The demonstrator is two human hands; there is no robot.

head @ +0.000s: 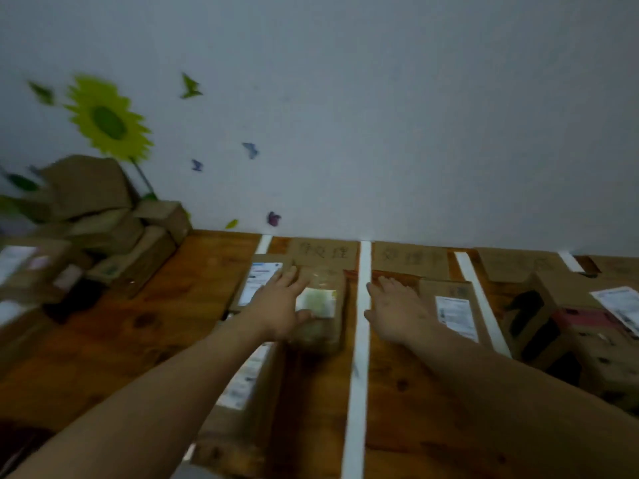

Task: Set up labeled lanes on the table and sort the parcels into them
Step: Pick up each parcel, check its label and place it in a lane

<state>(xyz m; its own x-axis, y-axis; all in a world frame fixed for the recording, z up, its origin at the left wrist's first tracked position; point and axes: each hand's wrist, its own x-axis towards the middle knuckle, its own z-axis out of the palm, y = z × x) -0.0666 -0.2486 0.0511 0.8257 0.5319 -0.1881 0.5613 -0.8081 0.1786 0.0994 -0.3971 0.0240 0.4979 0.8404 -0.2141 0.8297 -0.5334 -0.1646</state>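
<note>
Parcel (321, 326) under left hand (280, 305); right hand (397, 311) perhaps on table (155, 323).

Wooden desk (173, 323), and the long white tape strip (359, 340) down its middle is our marker. Just left of it sits a brown parcel with a pale green label (321, 305), and farther left a white-labelled parcel (257, 281) and a long carton (249, 375). Just right of the strip lies a flat parcel (453, 305). Past a second strip (480, 299) stands a cluster of boxes (587, 340). Far left, a heap of cartons (103, 229). At the strip's wall end, cardboard signs to its left (323, 252) and right (409, 259), writing blurred.
</note>
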